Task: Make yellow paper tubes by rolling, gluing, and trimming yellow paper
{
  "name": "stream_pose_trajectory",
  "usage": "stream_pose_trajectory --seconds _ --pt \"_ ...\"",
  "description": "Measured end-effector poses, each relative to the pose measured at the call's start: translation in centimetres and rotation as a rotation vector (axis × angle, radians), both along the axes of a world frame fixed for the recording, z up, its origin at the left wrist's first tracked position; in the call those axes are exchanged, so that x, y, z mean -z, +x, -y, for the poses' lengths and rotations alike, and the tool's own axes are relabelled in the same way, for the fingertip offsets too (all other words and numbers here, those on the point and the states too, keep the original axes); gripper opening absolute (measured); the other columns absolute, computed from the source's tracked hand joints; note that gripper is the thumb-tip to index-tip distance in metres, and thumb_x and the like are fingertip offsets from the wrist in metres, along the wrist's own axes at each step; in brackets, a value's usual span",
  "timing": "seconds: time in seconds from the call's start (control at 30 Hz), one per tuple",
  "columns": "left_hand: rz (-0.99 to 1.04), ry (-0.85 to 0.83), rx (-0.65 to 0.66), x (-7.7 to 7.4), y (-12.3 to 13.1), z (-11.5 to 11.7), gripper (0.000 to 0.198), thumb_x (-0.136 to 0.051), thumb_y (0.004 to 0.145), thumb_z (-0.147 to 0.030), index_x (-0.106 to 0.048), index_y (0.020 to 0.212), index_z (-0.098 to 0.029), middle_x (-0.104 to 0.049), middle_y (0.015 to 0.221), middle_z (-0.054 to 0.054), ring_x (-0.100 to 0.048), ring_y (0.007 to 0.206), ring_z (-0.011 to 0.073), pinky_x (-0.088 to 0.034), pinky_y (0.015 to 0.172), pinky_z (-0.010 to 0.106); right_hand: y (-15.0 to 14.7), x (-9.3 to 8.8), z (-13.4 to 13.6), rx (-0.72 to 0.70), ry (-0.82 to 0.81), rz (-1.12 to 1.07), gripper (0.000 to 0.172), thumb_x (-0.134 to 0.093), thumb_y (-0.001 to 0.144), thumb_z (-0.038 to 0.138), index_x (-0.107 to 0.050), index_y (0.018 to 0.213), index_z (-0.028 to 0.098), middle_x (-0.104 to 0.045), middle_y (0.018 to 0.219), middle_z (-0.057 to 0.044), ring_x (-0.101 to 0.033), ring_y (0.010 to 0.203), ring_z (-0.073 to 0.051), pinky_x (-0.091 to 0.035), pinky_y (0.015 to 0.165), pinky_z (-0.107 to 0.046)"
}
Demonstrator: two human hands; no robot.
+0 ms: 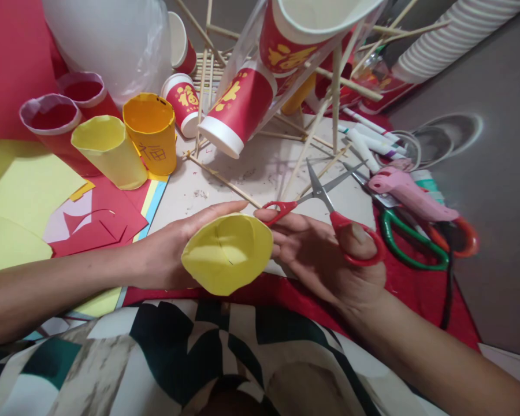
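Observation:
A yellow paper cup (227, 254) with an uneven rim is tilted so that its inside faces me. My left hand (186, 240) grips it from the left side, the fingers mostly hidden behind it. Red-handled scissors (318, 193) hang on my right hand (325, 260), with the thumb through one handle loop and a finger at the other. Their blades are spread and point away from me. The fingertips of my right hand reach the right side of the yellow cup.
Red, yellow and orange paper cups (108, 153) stand at the left beside coloured paper sheets (21, 196). A wooden stick frame (338, 98) holds red printed cups (247, 104). A pink glue gun (411, 193), green-handled scissors (409, 240) and markers (372, 138) lie at the right.

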State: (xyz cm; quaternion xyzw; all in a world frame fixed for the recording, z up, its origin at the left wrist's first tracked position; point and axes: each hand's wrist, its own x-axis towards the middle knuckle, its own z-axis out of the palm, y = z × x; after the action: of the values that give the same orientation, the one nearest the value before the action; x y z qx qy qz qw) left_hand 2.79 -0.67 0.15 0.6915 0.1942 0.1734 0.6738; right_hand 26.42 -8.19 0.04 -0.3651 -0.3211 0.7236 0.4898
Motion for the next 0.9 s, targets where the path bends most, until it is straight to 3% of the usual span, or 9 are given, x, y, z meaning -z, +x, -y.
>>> stream_pose_trajectory --seconds 0.07,0.13,0.27,0.33,0.53,0.7,0.9 --pt "0.036 0.068 0.068 -0.9 0.1 -0.3 0.082 -0.078 0.075 -0.019 -0.041 0.148 -0.028 -0.053 0.147 0.011 -0.052 0.135 0.0293 -0.045 0.111 0.041 0.0 0.1 0.0 -0.002 0.003 0.005 0.047 -0.071 0.073 0.066 -0.077 0.101 0.030 -0.073 0.112 -0.007 -0.066 0.109 -0.030 -0.055 0.091 -0.046" --pt "0.038 0.026 0.069 -1.3 0.2 -0.6 0.075 -0.078 0.074 -0.017 -0.049 0.142 -0.027 -0.054 0.147 0.010 -0.050 0.137 0.0294 -0.047 0.109 0.038 -0.1 0.2 -0.1 -0.012 0.007 0.023 0.048 -0.069 0.074 0.067 -0.076 0.104 0.030 -0.073 0.112 -0.007 -0.066 0.108 -0.030 -0.055 0.091 -0.045" --pt "-0.051 -0.356 -0.031 -0.9 0.1 -0.7 0.059 -0.074 0.081 -0.015 -0.055 0.136 -0.027 -0.066 0.130 0.007 -0.064 0.118 0.0214 -0.055 0.089 0.027 -0.3 0.2 0.0 -0.008 -0.017 0.048 0.044 -0.067 0.076 0.068 -0.075 0.102 0.032 -0.072 0.114 -0.004 -0.066 0.108 -0.028 -0.055 0.090 -0.042" --pt "-0.026 -0.528 -0.063 -0.5 0.1 -0.6 0.052 -0.074 0.082 -0.013 -0.060 0.130 -0.026 -0.068 0.125 0.006 -0.066 0.112 0.0175 -0.054 0.088 0.025 -0.4 0.2 0.0 0.012 -0.063 0.063 0.044 -0.069 0.075 0.067 -0.074 0.102 0.032 -0.071 0.114 -0.003 -0.066 0.107 -0.026 -0.056 0.086 -0.037" --pt "0.013 -0.829 -0.207 -0.1 0.6 0.0 0.033 -0.070 0.085 -0.015 -0.068 0.117 -0.022 -0.073 0.108 0.004 -0.069 0.093 0.0130 -0.054 0.080 0.023 -0.5 0.0 0.0 -0.005 -0.161 0.044 0.055 -0.071 0.072 0.068 -0.071 0.110 0.028 -0.070 0.112 -0.006 -0.066 0.103 -0.023 -0.057 0.076 -0.029" --pt "-0.080 -0.858 -0.278 -0.2 1.1 0.6 0.026 -0.071 0.086 -0.021 -0.069 0.112 -0.018 -0.075 0.105 0.006 -0.069 0.087 0.0110 -0.052 0.075 0.020 -0.7 0.0 0.1 -0.017 -0.227 0.053 0.056 -0.070 0.072 0.069 -0.069 0.110 0.028 -0.069 0.117 -0.007 -0.066 0.105 -0.022 -0.056 0.077 -0.027" --pt "-0.113 -0.817 -0.221 -0.3 1.0 1.0 0.026 -0.070 0.087 -0.018 -0.068 0.113 -0.016 -0.075 0.097 0.005 -0.071 0.088 0.0117 -0.053 0.080 0.022 -0.9 -0.5 0.6 -0.022 -0.240 0.071 0.056 -0.068 0.072 0.069 -0.069 0.110 0.028 -0.070 0.118 -0.009 -0.065 0.109 -0.028 -0.057 0.086 -0.037"
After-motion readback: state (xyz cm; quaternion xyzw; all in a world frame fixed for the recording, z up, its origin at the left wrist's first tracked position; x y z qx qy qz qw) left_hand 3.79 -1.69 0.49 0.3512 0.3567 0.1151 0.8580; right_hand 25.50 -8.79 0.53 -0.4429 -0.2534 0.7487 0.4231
